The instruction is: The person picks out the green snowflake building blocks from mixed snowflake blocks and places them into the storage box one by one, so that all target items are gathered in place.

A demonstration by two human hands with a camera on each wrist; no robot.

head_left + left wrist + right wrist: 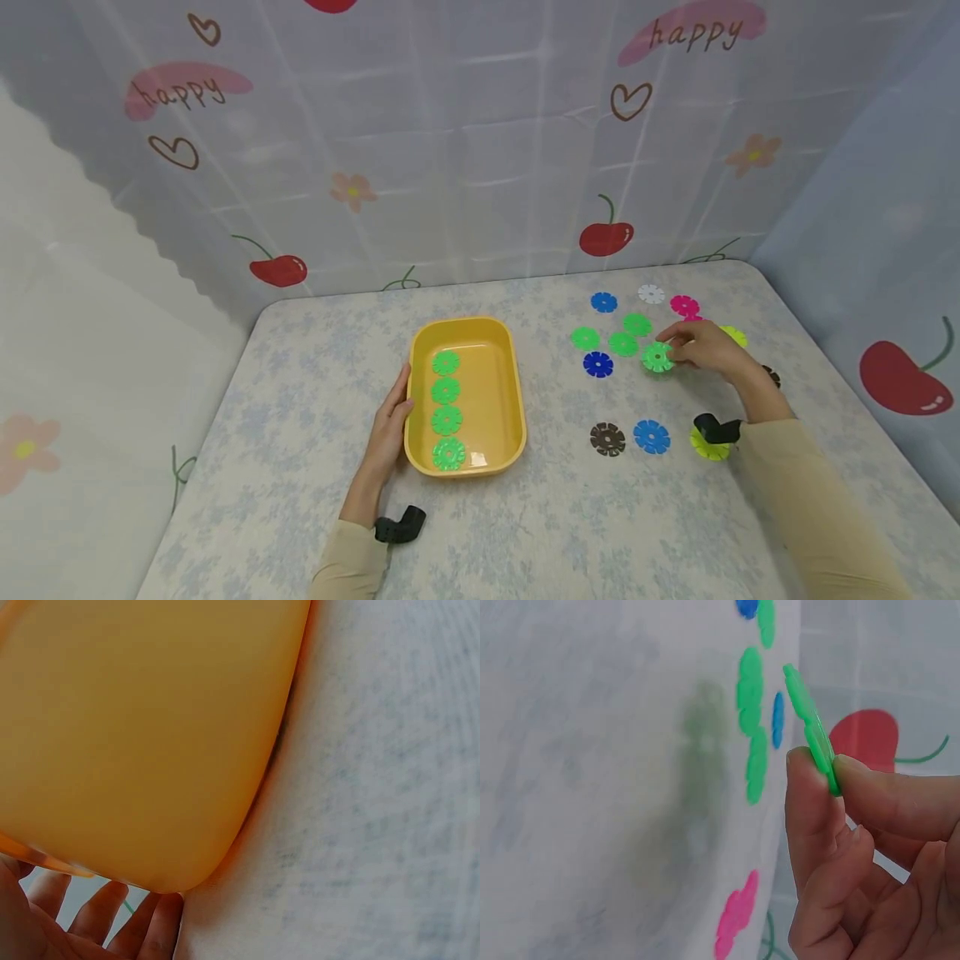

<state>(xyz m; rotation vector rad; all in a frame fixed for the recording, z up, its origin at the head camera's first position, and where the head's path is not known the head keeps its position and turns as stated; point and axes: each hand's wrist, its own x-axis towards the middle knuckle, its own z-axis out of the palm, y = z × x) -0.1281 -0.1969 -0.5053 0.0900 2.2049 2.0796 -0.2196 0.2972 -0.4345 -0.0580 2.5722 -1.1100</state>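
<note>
A yellow plastic tray (pixel 501 400) stands on the table with several green notched discs (pixel 447 420) in a column along its left inside. My left hand (pixel 386 429) holds the tray's left side, thumb at the rim and fingers along the outer wall; the left wrist view shows those fingers (pixel 97 911) against the wall. Over on the right, my right hand (pixel 705 346) pinches a green notched disc (pixel 657 357) between thumb and index finger. The right wrist view has this disc (pixel 810 724) edge-on, raised off the table, its shadow beneath.
Near the right hand lie more green discs (pixel 623 344), a dark blue disc (pixel 598 364), a blue disc (pixel 603 302), a white disc (pixel 651 293) and pink discs (pixel 684 305). Closer in lie a brown disc (pixel 607 439), a light blue disc (pixel 652 436) and a yellow disc (pixel 708 448). A printed curtain (pixel 465 167) hangs behind.
</note>
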